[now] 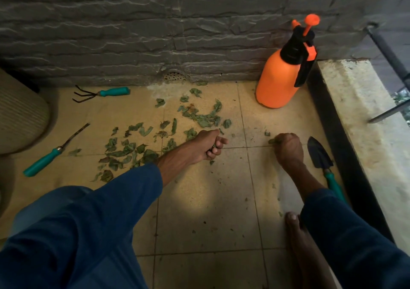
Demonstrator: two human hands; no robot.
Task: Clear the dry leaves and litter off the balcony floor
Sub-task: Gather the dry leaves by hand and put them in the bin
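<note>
Several dry green leaves (pixel 131 148) lie scattered over the beige floor tiles (pixel 206 200), from the left centre up to a clump (pixel 204 117) near the wall. My left hand (pixel 209 144) hovers low over the floor at the centre, its fingers curled round a few leaf bits. My right hand (pixel 288 147) is down on the tiles to the right, fingers curled and pinching a leaf (pixel 272 141) at its left edge. Small crumbs of leaf dot the tiles in front of me.
An orange pressure sprayer (pixel 279 77) stands by the grey stone wall. A hand rake (pixel 104 92), a teal-handled weeder (pixel 53 152) and a trowel (pixel 320 155) lie on the floor. A ribbed pot (pixel 20 111) stands at left, a raised ledge (pixel 363 122) at right. My bare foot (pixel 297 228) rests lower right.
</note>
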